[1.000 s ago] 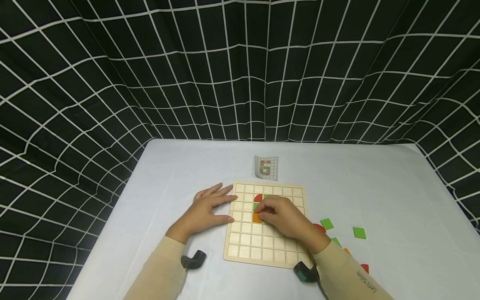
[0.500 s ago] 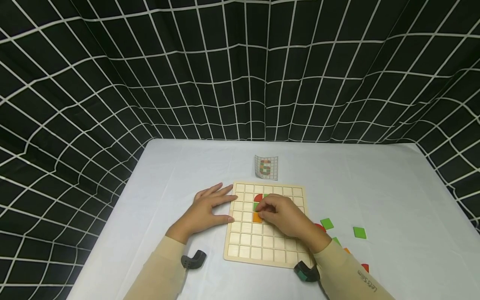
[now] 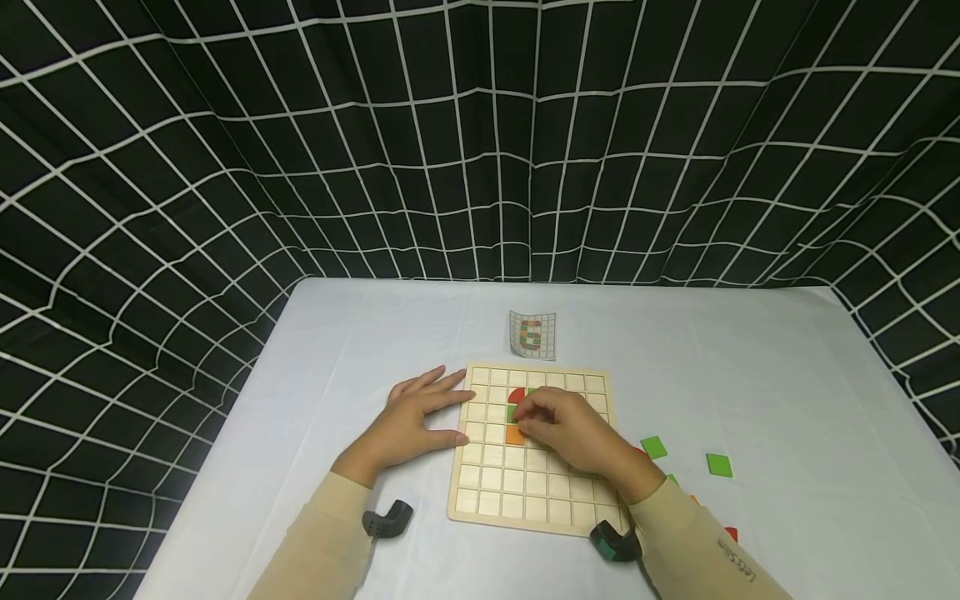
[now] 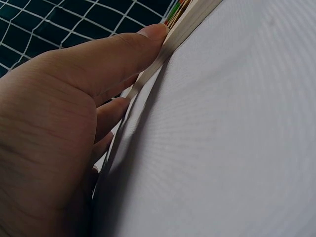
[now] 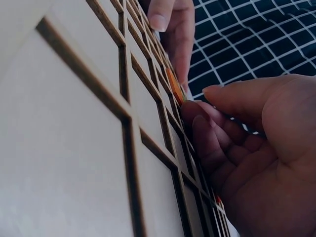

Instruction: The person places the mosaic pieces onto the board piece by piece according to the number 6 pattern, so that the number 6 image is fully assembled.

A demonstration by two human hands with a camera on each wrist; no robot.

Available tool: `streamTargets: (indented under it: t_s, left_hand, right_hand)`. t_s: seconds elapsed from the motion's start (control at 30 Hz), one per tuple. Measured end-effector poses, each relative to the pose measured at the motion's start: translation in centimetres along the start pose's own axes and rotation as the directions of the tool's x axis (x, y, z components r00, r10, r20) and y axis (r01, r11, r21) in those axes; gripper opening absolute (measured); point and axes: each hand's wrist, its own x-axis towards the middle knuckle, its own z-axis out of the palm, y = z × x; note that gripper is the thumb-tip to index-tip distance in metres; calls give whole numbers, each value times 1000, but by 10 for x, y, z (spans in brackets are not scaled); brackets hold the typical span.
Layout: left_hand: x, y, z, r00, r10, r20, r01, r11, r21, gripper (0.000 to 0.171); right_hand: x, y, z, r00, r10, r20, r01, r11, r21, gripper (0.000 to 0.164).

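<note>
My left hand (image 3: pixel 420 412) rests at the left side of the wooden grid board (image 3: pixel 480 504), fingers spread, with thumb and index fingertip at its edge; the left wrist view shows the thumb (image 4: pixel 118 54) along the rim. Over the board is my right hand (image 3: pixel 562 425), fingers bent, fingertips right at the orange tile (image 3: pixel 515 435) and the green tile (image 3: pixel 513 413). Both tiles sit in cells. In the right wrist view a gap shows between thumb and index finger (image 5: pixel 192 111). A red rounded piece (image 3: pixel 517 396) lies above the green tile; pieces further right are partly hidden.
Behind the board lies a small pattern card (image 3: pixel 533 336) with a coloured grid figure. Loose green tiles (image 3: pixel 718 465) and red and orange pieces lie right of the board, some behind the right forearm. A black grid-patterned curtain (image 3: pixel 525 142) stands behind the white table (image 3: pixel 390 317).
My right hand has shifted very slightly to the right, baring a little more of the orange tile. The left hand and the board have stayed in place.
</note>
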Motion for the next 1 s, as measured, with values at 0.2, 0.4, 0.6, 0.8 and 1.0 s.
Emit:
streamTargets:
  t_s: [0.2,0.4,0.6,0.8,1.0]
  left_hand:
    - [0,1,0,1000,-9,6,9,1000,0,67]
    - [0,1,-1,1000,-8,6,8,1000,8,67]
    - [0,2,-1,1000,0,1,0,1000,16,67]
    - [0,3,-1,1000,4,2,-4,1000,20,68]
    - [0,3,-1,1000,-9,11,9,1000,23,68]
  right_hand:
    - [0,0,-1,1000,19,11,-20,1000,22,6]
    - [0,-1,-2,1000,21,14,-22,998,55,6]
    - [-1,-1,-3,999,30,23,-33,994,107,7]
    - [0,0,-5,999,32,29,-36,986,161,13]
    - [0,-1,-9,999,38,31,-44,974,223,18]
